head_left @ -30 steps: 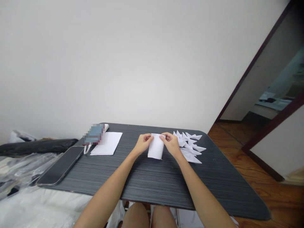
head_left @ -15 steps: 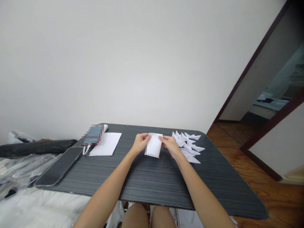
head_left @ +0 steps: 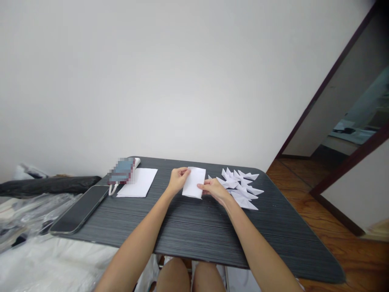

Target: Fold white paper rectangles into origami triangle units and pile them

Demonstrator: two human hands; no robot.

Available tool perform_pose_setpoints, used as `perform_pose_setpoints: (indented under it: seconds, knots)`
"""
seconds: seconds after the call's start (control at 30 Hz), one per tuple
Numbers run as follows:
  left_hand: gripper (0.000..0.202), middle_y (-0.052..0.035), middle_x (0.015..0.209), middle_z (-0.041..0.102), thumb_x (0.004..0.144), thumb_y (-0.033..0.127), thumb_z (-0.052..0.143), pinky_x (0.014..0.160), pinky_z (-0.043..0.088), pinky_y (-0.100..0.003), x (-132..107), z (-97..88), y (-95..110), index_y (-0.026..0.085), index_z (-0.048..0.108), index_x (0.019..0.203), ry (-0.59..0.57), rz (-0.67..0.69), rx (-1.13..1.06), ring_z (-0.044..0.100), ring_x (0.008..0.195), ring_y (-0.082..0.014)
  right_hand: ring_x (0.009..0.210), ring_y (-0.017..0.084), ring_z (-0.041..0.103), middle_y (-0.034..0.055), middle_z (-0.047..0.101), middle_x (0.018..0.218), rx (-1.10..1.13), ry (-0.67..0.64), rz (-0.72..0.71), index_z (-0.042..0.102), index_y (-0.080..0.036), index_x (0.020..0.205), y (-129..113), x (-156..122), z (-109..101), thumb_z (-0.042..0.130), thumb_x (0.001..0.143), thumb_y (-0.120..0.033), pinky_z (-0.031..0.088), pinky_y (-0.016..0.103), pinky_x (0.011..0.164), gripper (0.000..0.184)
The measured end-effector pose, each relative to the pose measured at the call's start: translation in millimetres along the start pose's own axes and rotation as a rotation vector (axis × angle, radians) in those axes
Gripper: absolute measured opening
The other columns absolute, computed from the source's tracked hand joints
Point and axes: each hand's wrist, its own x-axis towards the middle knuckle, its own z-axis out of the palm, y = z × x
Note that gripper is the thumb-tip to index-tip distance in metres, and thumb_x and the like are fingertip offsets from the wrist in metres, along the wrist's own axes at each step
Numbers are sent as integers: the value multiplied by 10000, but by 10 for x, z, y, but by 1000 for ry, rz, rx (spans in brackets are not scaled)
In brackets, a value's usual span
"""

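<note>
A folded white paper strip is held just above the dark striped table, near its far middle. My left hand pinches the strip's upper left corner. My right hand grips its right edge lower down, fingers closed on the paper. Right of my hands lies a cluster of several folded white paper triangles.
A stack of white paper sheets lies at the table's far left, beside a blurred blue-red object with a white cord. A dark phone rests on the left edge. Clear plastic bags and a black bundle lie left of the table; wooden floor to the right.
The paper strip has shifted slightly left and tilted. My right hand slid from the strip's top right corner down its right edge; my left hand kept its pinch at the top.
</note>
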Motion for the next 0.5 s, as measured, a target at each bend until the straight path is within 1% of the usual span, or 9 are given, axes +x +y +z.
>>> perform_pose_setpoints:
  seconds: [0.07, 0.17, 0.23, 0.3, 0.37, 0.4, 0.43, 0.47, 0.5]
  knots:
    - [252, 6, 522, 540, 672, 326, 527, 414, 287, -175, 19, -31, -21, 94, 610, 622, 53, -5, -9, 428, 458, -75, 537, 129, 596, 71, 638, 572, -43, -45, 25, 608, -88, 621, -4, -27, 29, 683, 567, -314, 455, 219, 534, 245]
    - [236, 11, 520, 546, 651, 316, 543, 417, 296, -177, 59, -75, -67, 93, 621, 647, 147, -33, -34, 439, 459, -79, 573, 140, 612, 91, 651, 616, -94, -104, 10, 594, -96, 614, 4, -48, 68, 662, 582, -334, 442, 210, 520, 249]
    - [226, 7, 534, 560, 640, 305, 553, 424, 313, -177, 89, -90, -111, 90, 622, 656, 204, -52, -59, 457, 470, -85, 571, 142, 612, 93, 655, 635, -140, -88, -36, 594, -99, 623, 24, -28, 67, 641, 597, -348, 439, 218, 521, 255]
    - [226, -7, 559, 579, 648, 300, 548, 443, 346, -182, 114, -88, -156, 86, 616, 669, 226, -69, -92, 485, 494, -96, 564, 147, 608, 85, 653, 626, -206, 4, -115, 600, -102, 645, 52, 19, 34, 609, 621, -364, 439, 235, 529, 263]
    - [249, -40, 619, 608, 682, 304, 518, 499, 401, -208, 120, -77, -181, 75, 610, 716, 205, -88, -114, 533, 549, -122, 582, 162, 606, 73, 648, 621, -286, 182, -243, 606, -114, 683, 77, 69, -19, 566, 651, -373, 442, 260, 556, 264]
    - [268, -67, 685, 625, 704, 302, 497, 549, 428, -234, 112, -70, -178, 68, 607, 774, 194, -87, -105, 561, 608, -143, 587, 166, 603, 67, 646, 624, -347, 272, -314, 604, -126, 686, 84, 86, -47, 538, 673, -368, 442, 273, 578, 250]
    - [292, -99, 782, 633, 728, 296, 474, 615, 443, -266, 96, -63, -161, 64, 592, 861, 210, -65, -70, 580, 693, -167, 586, 169, 598, 60, 642, 614, -425, 346, -357, 600, -140, 672, 86, 94, -69, 508, 694, -357, 440, 283, 594, 237]
    - [319, -128, 892, 620, 747, 280, 456, 689, 439, -296, 71, -56, -130, 69, 559, 962, 257, -10, 1, 578, 796, -186, 585, 171, 592, 52, 635, 596, -523, 422, -386, 597, -153, 664, 82, 91, -84, 480, 713, -340, 433, 289, 609, 226]
    - [359, -145, 1042, 567, 758, 261, 453, 783, 407, -320, 37, -48, -88, 94, 502, 1072, 302, 99, 119, 538, 931, -198, 590, 171, 587, 47, 628, 585, -639, 481, -415, 597, -163, 659, 73, 79, -89, 463, 725, -317, 425, 290, 630, 214]
